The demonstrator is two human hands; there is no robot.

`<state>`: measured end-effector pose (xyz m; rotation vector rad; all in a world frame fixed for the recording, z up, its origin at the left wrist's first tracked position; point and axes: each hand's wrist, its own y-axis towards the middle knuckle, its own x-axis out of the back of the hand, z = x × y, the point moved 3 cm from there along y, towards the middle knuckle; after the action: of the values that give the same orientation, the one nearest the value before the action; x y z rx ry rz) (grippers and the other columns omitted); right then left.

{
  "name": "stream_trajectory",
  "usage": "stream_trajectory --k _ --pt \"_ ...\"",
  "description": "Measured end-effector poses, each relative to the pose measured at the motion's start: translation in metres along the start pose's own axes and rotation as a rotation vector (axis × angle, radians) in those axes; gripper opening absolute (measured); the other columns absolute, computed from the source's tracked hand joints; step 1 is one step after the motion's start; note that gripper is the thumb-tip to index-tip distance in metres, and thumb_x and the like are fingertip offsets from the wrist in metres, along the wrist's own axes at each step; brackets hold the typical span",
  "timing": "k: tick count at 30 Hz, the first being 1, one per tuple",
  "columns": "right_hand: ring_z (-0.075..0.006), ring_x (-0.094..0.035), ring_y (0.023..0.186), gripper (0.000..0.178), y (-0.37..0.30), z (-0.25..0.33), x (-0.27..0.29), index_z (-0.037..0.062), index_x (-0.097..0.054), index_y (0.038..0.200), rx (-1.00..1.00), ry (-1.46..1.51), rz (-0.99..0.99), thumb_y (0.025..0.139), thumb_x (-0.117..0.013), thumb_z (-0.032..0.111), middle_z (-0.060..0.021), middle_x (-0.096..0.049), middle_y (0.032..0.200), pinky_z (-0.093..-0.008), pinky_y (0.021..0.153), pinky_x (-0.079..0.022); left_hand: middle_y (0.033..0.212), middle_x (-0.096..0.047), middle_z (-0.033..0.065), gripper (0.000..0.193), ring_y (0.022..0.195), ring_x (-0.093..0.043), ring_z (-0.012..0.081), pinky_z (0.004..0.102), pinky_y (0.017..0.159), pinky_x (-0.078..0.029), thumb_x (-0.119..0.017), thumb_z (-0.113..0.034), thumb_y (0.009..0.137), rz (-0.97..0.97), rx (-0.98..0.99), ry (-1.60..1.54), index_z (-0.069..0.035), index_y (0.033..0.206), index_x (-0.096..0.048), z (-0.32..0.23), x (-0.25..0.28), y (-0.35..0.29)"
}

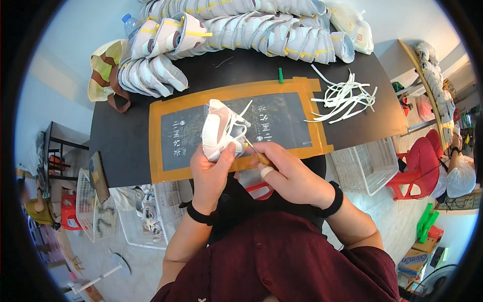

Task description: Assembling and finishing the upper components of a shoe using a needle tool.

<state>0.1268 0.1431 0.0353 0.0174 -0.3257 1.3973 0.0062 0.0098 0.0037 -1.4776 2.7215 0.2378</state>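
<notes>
1. Shoe [213, 132], white and pink, partly laced: held up over the taped mat [289, 113].
2. Worker's left hand [210, 173]: grasping the shoe's near end, thumb pressed against it.
3. Right hand [288, 173]: fingers wrapped round a brown-handled tool [263, 160], thin metal shaft at the shoe.
4. Black table [118, 138] beneath mat; loose white laces [347, 98] to the right.
5. Nested shoes [266, 40] along the far edge.

Dark counter [362, 126], shoe uppers [266, 40] along the frame's top
A taped sheet [293, 118] lies at centre, small green object [280, 75] at its upper edge, white laces [344, 99] upper right.
</notes>
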Motion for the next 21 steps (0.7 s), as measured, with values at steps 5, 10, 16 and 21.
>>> stream_trajectory --k 5,10,16,21 --pt "-0.0148 -0.063 0.079 0.048 0.006 -0.003 -0.002 0.0055 -0.041 0.142 0.171 0.258 0.008 0.094 -0.048 0.004 -0.0092 -0.060 0.105 -0.0287 0.067 -0.055 0.090 -0.064 -0.0002 0.018 0.075 -0.053 0.0029 0.0213 0.064 -0.044 -0.067 -0.009 0.092 0.001 0.045 -0.050 0.001 0.105 -0.063 0.000 0.000 0.001" --pt "-0.0177 -0.065 0.079 0.043 0.007 0.004 -0.002 0.0070 -0.052 0.134 0.087 0.064 -0.025 0.092 -0.052 0.002 -0.0095 -0.063 0.099 -0.0300 0.071 -0.055 0.088 -0.063 -0.0007 0.018 0.072 -0.051 0.0021 0.0206 0.061 -0.042 -0.066 -0.009 0.092 0.018 -0.010 -0.035 0.002 0.106 -0.062 0.006 0.005 0.001" --pt "-0.0287 -0.067 0.080 0.038 0.003 0.013 0.004 0.0099 -0.059 0.127 0.305 -0.315 -0.219 0.089 -0.056 0.004 -0.0133 -0.065 0.094 -0.0345 0.071 -0.055 0.087 -0.061 -0.0023 0.018 0.071 -0.047 0.0010 0.0186 0.059 -0.038 -0.065 -0.007 0.092 0.019 0.021 -0.051 0.001 0.108 -0.062 0.004 0.004 0.003" --pt "-0.0306 -0.066 0.080 0.037 0.002 0.018 0.007 0.0105 -0.063 0.122 0.284 -0.363 -0.205 0.086 -0.057 0.003 -0.0122 -0.064 0.096 -0.0358 0.072 -0.055 0.087 -0.060 -0.0025 0.019 0.070 -0.047 0.0007 0.0182 0.059 -0.038 -0.065 -0.007 0.092 0.031 0.054 -0.116 0.001 0.110 -0.062 0.004 0.005 0.003"
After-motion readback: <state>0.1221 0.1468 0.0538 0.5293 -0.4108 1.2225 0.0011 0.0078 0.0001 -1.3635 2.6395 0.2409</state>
